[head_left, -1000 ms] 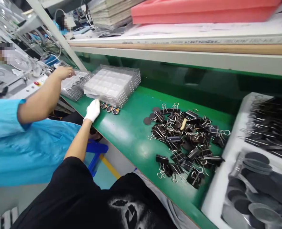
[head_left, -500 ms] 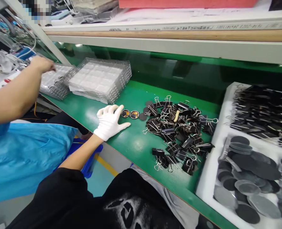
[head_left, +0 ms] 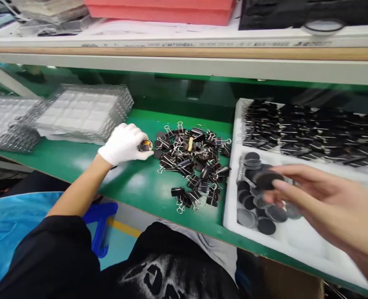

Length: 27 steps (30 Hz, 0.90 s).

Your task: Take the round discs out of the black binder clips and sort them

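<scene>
Green bench, white foam tray at right; over it the bare right hand clamps a dark disc, round, no long axis, left of the palm. Gloved left hand, the nearer, has thumb and forefinger apart around a rimmed round piece at its right; firmness: cannot tell. Shelf-edge lettering blurred, unreadable.

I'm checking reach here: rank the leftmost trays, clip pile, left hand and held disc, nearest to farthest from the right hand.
From the right hand:
1. Held disc: in its fingers.
2. Clip pile: to its left.
3. Left hand: beyond the pile.
4. Leftmost trays: far left.
</scene>
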Available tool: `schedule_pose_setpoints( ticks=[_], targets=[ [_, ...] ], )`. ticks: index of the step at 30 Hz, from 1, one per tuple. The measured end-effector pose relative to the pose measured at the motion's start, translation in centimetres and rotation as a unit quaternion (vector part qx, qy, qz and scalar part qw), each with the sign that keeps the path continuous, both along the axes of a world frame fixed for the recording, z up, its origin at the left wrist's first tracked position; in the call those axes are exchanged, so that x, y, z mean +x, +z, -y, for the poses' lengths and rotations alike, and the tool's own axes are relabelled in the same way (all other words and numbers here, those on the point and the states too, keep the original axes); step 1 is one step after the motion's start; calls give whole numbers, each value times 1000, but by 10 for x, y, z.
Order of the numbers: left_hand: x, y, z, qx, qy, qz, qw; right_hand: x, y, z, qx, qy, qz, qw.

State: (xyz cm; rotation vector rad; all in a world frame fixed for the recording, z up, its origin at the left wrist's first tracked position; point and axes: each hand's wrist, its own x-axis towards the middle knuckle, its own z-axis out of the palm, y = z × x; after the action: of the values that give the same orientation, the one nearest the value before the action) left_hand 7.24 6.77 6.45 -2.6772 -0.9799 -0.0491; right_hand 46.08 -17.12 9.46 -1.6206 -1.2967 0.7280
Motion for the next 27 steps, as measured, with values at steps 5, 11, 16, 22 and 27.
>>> schedule_pose_setpoints(
  ticks=[5,11,16,22,27],
  targets=[
    [66,32,43,-20,-90,79,993,-44,-6,-37,282,105,164,939],
    [129,29,69,-55,-238,164,956,-42,-26,-52,397,192,295,847],
    [142,15,71,-14,-254,173,952,-41,-32,-47,331,239,257,876],
    [144,23,81,14,-294,135,946,-54,-25,-47,-28,144,-107,983],
    [124,43,32,-87,-71,133,985,-40,-28,-56,-139,58,-364,919]
  ],
)
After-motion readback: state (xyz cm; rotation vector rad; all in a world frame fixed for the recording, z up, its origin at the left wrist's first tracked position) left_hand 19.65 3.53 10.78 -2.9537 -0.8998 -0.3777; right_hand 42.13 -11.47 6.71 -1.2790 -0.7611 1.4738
